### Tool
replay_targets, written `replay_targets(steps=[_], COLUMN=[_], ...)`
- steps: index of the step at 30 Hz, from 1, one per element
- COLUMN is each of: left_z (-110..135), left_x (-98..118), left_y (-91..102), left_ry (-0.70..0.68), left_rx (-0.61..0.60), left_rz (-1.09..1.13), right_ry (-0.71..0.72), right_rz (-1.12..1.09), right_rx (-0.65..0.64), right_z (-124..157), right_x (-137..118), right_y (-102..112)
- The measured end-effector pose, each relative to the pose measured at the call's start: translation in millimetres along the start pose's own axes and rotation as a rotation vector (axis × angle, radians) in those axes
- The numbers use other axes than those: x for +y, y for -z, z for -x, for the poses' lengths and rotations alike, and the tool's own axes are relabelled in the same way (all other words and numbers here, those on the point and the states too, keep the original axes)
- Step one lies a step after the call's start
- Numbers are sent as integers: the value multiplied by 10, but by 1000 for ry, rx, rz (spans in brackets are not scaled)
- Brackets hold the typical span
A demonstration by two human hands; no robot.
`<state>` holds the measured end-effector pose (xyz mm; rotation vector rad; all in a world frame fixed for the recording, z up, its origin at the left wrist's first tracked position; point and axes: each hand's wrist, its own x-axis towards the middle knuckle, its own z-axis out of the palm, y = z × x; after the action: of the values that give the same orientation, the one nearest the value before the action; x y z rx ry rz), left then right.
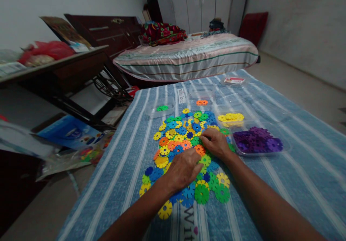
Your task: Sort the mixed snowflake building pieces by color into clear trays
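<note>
A pile of notched plastic flower discs [178, 138] in yellow, blue, green and orange spreads over the striped cloth. My left hand [186, 167] rests over the middle of it, fingers curled down, close beside an orange disc [200, 150]. Just beyond, at the pile's right side, my right hand [214, 142] is closed with its fingertips bent toward the discs. What either hand grips, if anything, is hidden by the fingers. Purple discs [256, 140] fill a clear plastic box right of my right hand, and yellow discs [231, 118] lie in another behind it.
Farther back, one clear box holds green discs [162, 108] and another holds orange discs [202, 102]. A clear container with a red label [234, 80] stands at the table's far edge. Beyond are a bed [186, 61] and, at left, a sewing-machine table [54, 59].
</note>
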<state>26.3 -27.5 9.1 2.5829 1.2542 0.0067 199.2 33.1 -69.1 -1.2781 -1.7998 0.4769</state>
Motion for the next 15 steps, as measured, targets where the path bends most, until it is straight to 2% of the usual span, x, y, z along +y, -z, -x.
replay_targets(steps=[5,9,12,15], left_z=[214,482,672,790], left_x=[-294,-622,-797,-863], left_y=[136,148,96,43], left_ry=[120,269,379,454], left_rx=[204,338,383,374], left_rz=[88,92,84,117], right_ry=[0,5,9,7], right_rz=[15,-4,-6,4], right_rx=[-20,-23,-27,-37], right_z=[5,11,18,28], right_x=[5,7,11,24], right_y=[14,29,38,38])
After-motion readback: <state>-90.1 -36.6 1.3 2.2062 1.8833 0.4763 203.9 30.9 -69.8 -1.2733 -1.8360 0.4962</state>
